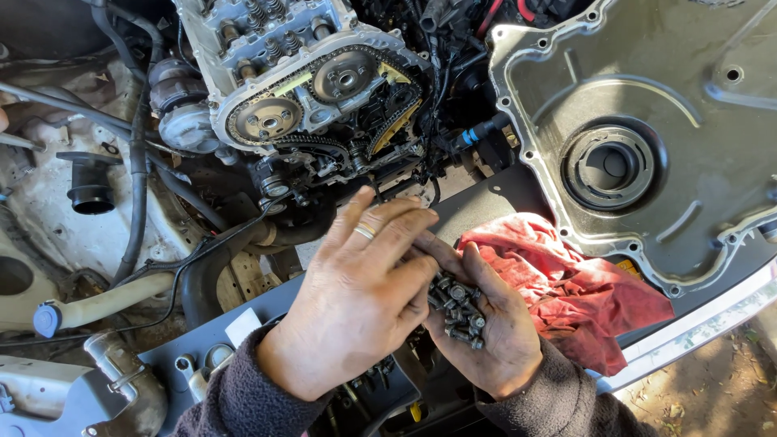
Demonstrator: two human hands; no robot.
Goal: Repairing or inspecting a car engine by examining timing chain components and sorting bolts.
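Nearest us, our left hand (pixel 356 299) lies flat, fingers spread and gripping nothing, fingertips over the bolts (pixel 457 311). Our right hand (pixel 490 324) is cupped palm-up, cradling that pile. Just beside it lies a red rag (pixel 566 283), below the metal engine cover (pixel 639 121).

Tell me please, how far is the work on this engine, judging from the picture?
Done: the large metal cover is off and lies beside a red rag, so the timing chain and sprockets are exposed. In hand: the right hand cups a pile of bolts, and the left hand reaches into them. Left: the cover is not yet back on the engine.
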